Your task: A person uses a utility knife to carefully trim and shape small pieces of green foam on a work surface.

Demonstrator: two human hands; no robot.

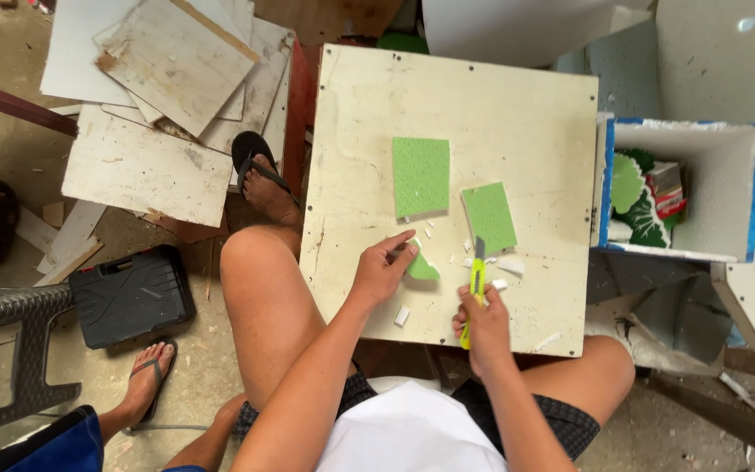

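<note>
A square board (482,105), cream and a little dirty, serves as the work surface; it seems to rest on the person's knees, but what holds it underneath is hidden. On it lie two green foam sheets: a bigger one (420,176) near the middle and a smaller one (488,216) just to its right, tilted. Nearer the person lies a small curved green piece (422,267). Small white scraps (402,315) are scattered around them.
</note>
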